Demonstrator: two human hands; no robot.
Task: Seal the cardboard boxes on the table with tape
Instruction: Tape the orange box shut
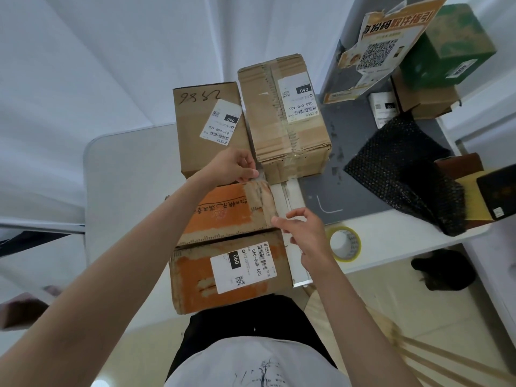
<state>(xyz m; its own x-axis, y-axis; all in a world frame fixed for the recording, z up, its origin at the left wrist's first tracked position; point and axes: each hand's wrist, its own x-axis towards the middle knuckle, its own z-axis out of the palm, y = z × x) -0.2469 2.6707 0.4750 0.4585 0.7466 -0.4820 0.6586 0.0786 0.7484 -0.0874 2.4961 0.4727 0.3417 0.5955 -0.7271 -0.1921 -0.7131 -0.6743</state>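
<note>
An orange-printed cardboard box [223, 247] with a white shipping label lies at the table's near edge. My left hand [231, 167] pinches a tape end at the box's far right corner. At the right edge of the box's top, my right hand [304, 236] rests with its fingers loosely curled. A roll of yellowish tape [344, 243] lies flat on the table just right of that hand. Two plain brown boxes sit behind: one with handwritten digits [206, 132] and a taller taped one [284, 121].
A white table [125, 191] carries the boxes, and a grey mat [349, 177] lies on its right part. Black bubble wrap [405, 171], a green box [452, 46], a printed QR sign [382, 48] and small parcels crowd the right. A dark object [444, 270] sits on the floor.
</note>
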